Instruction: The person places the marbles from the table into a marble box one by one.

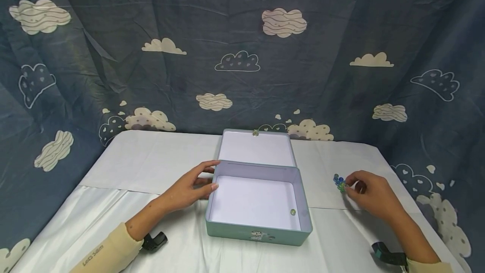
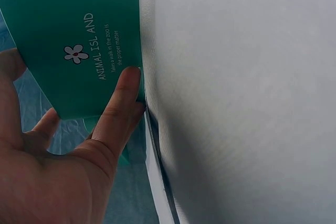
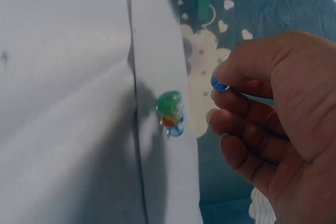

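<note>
While a dark blue curtain (image 1: 212,12) printed with pale clouds hangs behind the green tin box and spreads to both sides of it, a counter (image 1: 151,155) under white cloth runs beneath and all around it. The tin box (image 1: 227,230) itself lies with its pale interior facing up, its left wall bearing the words "ANIMAL ISLAND" beside a white flower. Its lid (image 1: 257,146), pale inside, is open and extends beyond the box's far edge. A beige sleeve (image 1: 106,252) with printed lettering comes in from the box's near left. The left hand (image 1: 185,188) is relaxed, its fingers spread, resting against the box's left wall and rim. The right hand (image 1: 373,193), well to the right of the box, pinches a marble between thumb and forefinger. A black wrist device sits on each arm, one (image 1: 155,242) at the box's near left, the other (image 1: 388,256) at its near right. Below the right hand, on the cloth to the right of the box, glass marbles (image 1: 338,180) cluster together in green, blue and orange-red. The pinched blue marble (image 3: 219,84) is also right of the box, while a single greenish marble (image 1: 293,212) lies inside the box near its right wall.
</note>
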A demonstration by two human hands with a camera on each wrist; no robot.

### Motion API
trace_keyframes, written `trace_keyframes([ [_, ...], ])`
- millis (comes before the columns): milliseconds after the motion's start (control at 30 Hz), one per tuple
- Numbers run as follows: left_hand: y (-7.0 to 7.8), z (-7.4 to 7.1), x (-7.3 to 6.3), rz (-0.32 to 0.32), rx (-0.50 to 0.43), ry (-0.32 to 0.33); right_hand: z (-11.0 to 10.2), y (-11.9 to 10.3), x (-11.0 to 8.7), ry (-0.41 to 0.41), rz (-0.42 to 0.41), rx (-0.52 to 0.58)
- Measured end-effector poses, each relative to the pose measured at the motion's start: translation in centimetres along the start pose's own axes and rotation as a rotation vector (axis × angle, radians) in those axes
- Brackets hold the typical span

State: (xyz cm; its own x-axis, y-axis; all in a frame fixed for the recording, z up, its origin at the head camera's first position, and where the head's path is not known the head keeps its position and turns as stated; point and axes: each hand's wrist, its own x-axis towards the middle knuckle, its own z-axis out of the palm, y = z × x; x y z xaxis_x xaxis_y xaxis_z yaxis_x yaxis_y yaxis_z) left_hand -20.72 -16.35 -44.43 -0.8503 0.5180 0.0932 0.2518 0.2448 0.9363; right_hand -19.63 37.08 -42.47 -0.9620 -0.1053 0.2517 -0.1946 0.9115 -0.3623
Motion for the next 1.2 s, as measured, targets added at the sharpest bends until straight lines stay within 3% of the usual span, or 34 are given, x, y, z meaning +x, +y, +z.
trace_keyframes([
  [367,0.0,0.0,0.0,0.001,-0.002,0.002,-0.5,-2.1,-0.1,0.075,-0.120,0.031],
  [1200,0.2,0.1,-0.2,-0.002,0.014,0.001,-1.2,-6.0,-0.5,0.083,-0.250,0.070],
])
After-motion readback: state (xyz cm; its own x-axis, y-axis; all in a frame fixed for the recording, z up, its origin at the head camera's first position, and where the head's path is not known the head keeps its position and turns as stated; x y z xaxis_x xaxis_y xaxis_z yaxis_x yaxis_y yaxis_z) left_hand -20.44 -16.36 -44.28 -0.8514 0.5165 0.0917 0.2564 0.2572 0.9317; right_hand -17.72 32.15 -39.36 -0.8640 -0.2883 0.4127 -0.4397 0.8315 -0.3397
